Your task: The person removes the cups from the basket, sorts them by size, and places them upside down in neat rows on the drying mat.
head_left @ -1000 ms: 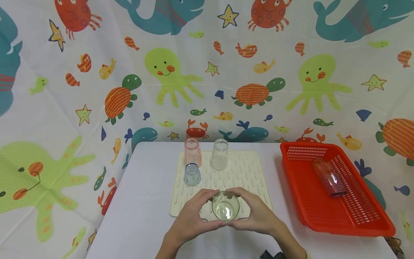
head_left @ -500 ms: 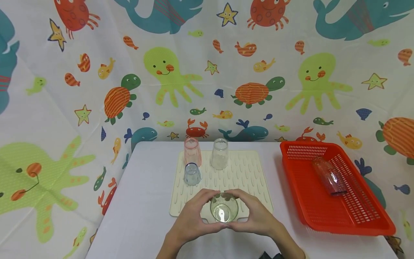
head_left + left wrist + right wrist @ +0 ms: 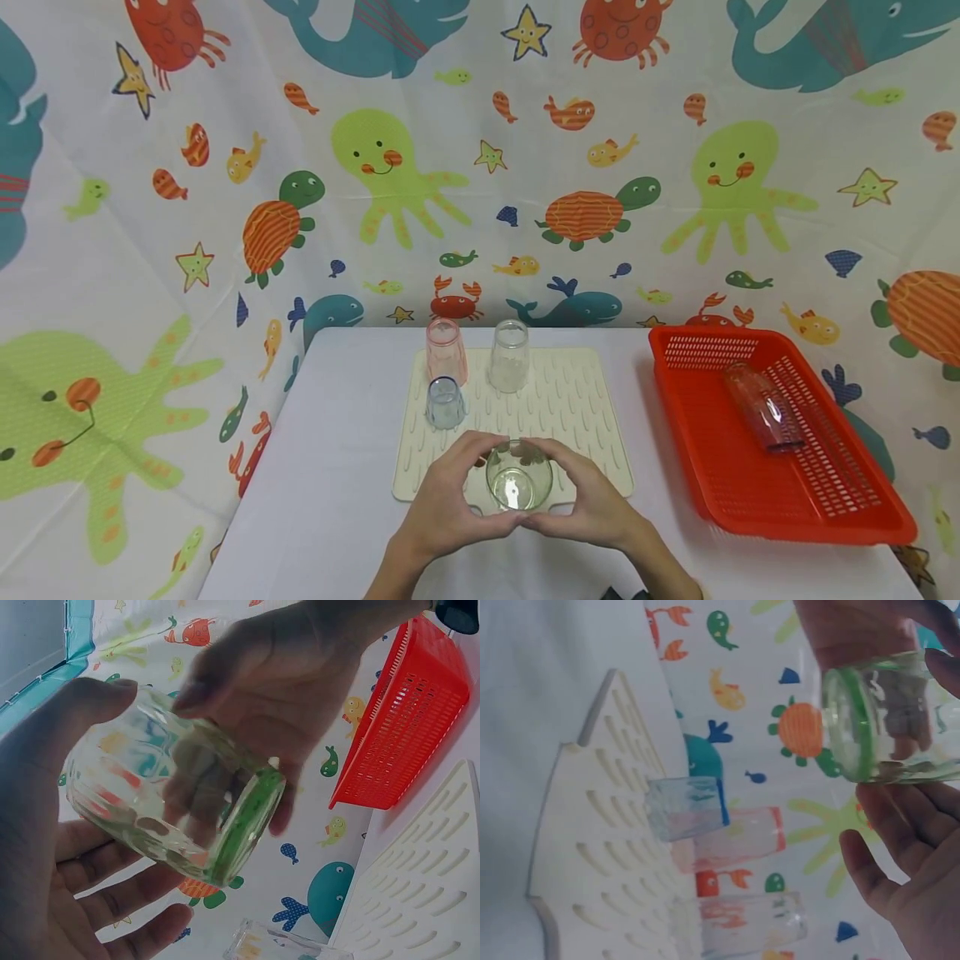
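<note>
One green glass [image 3: 519, 487], head view: held in the air, seen against the near edge of the drying mat [image 3: 573, 425]; mouth faces the camera; exact tilt cannot be told.
Hands, head view: left hand [image 3: 447, 506] and right hand [image 3: 592, 506] curve thumb and forefinger round the glass from opposite sides, spread to its width.
Two-handed hold, head view: judged a handling step, the glass not set down; the next move probably calls for even pressure, smooth glass being slippery, with the base kept toward the mat.
Standing glasses, head view: pink glass [image 3: 447, 354] and clear glass [image 3: 510, 358] toward the mat's far edge, small blue glass [image 3: 446, 404] nearer.
Red basket [image 3: 727, 479], head view: right of the mat, one tumbler [image 3: 765, 408] lying inside.
Glass axis, left wrist view: diagonal; thick base toward the mat, mouth away.
Glass axis, right wrist view: nearly level across the frame; base on the mat's side, mouth end cut off.
</note>
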### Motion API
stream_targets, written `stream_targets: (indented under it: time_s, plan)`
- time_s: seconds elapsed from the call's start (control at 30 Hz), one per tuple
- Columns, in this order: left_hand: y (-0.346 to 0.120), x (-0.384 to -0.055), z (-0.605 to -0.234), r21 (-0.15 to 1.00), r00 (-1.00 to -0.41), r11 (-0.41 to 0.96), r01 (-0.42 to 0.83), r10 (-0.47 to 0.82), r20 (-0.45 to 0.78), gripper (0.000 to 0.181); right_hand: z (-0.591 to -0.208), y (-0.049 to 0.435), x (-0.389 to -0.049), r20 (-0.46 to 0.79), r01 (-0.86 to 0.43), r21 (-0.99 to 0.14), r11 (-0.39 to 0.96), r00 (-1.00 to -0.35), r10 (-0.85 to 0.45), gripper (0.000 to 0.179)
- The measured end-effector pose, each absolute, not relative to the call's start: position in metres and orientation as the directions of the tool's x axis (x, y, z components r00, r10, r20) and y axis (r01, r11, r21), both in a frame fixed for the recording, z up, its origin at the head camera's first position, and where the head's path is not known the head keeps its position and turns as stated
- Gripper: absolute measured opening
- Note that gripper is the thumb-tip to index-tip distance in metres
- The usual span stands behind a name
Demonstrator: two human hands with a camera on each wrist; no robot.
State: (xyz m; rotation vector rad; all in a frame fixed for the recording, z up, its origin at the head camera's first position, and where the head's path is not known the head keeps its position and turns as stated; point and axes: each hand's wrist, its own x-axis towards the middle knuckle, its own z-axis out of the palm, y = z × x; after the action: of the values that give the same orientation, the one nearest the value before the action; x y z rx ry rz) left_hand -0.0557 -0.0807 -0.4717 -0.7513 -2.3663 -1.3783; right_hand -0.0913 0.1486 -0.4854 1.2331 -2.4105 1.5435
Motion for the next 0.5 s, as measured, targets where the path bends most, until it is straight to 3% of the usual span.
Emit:
stream_targets:
  time_s: [0.17,0.5]
  plan:
    - [-0.081,-0.057,-0.469,0.693,-0.790,0.381,0.613,0.273,0.549,0.072,-0.498,0.143,-0.089,0.358,-0.564,-0.803,0.190,-0.713,-0.602,0.072]
    - [-0.081,-0.056,-0.466,0.683,-0.787,0.391,0.617,0.269,0.556,0.073,-0.519,0.136,-0.085,0.393,-0.560,-0.810,0.174,-0.738,-0.548,0.066]
